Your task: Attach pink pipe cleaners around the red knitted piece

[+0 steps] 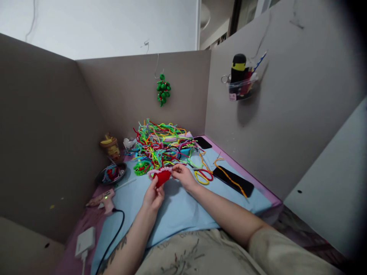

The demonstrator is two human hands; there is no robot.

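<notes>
Between my two hands is a red, flat-looking piece (163, 178) with a fluffy pale pink edging (155, 172) along its top. My left hand (154, 195) grips the red piece from below, thumb on its face. At the right end of the edging, my right hand (183, 177) is closed in a pinch; its fingertips partly hide what they hold. Just behind lies a green fuzzy piece with red and dark spots (142, 167). A large heap of coloured fuzzy stems (163, 139) rises farther back. Scissors with yellow and red handles (204, 177) rest right of my right hand.
At left are a pink glue gun (103, 200) with a lit green light, a white power block (85, 242), a dark bowl (122, 176) and a brown cup (111, 147). A black phone (235, 182) lies right under an orange strand. Grey panels (183, 76) enclose the table.
</notes>
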